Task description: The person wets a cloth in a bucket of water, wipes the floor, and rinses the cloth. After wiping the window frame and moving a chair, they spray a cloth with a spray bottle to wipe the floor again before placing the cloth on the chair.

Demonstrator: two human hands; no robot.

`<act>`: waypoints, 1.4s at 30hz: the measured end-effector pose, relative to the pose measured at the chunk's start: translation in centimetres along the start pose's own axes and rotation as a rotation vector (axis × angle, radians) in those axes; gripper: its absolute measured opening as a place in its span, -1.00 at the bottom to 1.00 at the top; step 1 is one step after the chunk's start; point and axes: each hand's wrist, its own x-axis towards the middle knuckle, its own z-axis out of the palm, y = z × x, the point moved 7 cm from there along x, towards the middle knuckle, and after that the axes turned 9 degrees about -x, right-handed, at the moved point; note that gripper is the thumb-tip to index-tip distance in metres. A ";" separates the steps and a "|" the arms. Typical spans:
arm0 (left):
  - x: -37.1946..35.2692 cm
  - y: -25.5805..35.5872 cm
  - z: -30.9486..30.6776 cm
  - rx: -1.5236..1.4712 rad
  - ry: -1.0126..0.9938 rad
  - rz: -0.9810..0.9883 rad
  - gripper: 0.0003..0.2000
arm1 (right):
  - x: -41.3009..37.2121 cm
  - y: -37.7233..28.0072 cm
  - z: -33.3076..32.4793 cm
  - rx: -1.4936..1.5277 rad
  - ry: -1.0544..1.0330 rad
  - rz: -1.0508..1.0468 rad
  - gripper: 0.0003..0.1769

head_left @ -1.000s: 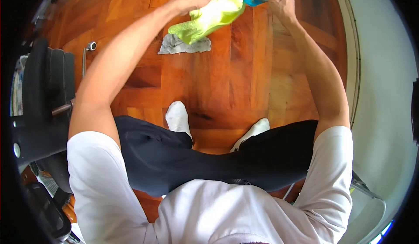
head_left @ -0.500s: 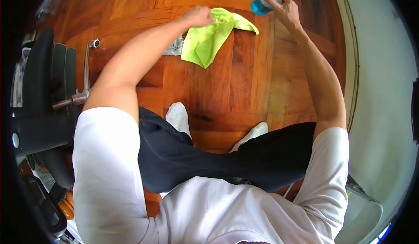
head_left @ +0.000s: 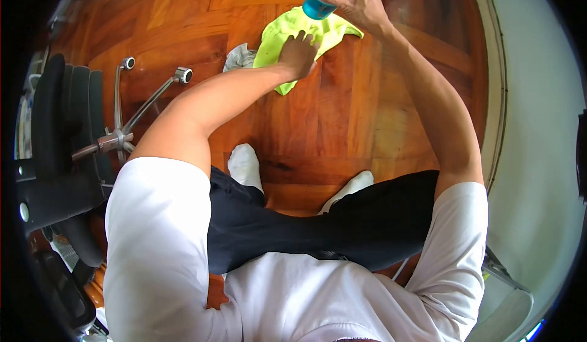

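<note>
A lime-green cloth (head_left: 278,36) lies spread and rumpled on the wooden floor. My left hand (head_left: 299,55) is over its middle, palm down, with fingers stretched out and slightly apart. A spray bottle (head_left: 322,2) of blue liquid is gripped near its red collar by my right hand (head_left: 362,8). The bottle leans with its base toward the far edge of the cloth, and its top is cut off by the upper frame edge. Beside the cloth, on the left, lies a crumpled grey cloth (head_left: 239,59).
A black office chair (head_left: 52,140) lies on its side at the left, its metal legs (head_left: 143,106) reaching near my left arm. A pale wall (head_left: 535,115) runs along the right. My white-socked feet (head_left: 245,164) rest on the parquet floor (head_left: 306,118).
My left hand has gone from grasping the cloth's far part to lying open over its middle. My right hand has carried the spray bottle leftward, toward the cloth.
</note>
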 end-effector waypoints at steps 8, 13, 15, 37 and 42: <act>0.9 6.1 -1.7 -0.570 0.058 -0.137 -0.80 | 0.3 0.0 -0.3 -0.015 0.043 -0.025 -0.33; 2.3 14.4 -6.2 -0.936 -0.047 0.026 -0.80 | 1.6 -0.8 -6.2 0.159 0.073 -0.027 -0.52; 2.5 17.8 -7.9 -1.078 -0.049 0.092 -0.75 | 2.0 -0.7 -8.4 0.234 0.141 -0.060 -0.54; 6.7 5.2 0.5 -0.259 -0.167 0.229 -0.60 | -5.2 6.1 -16.3 -0.023 -0.253 0.197 -0.54; 3.1 11.9 6.6 -0.211 -0.189 0.435 -0.48 | -6.0 9.9 -11.3 -0.377 -0.497 0.317 -0.50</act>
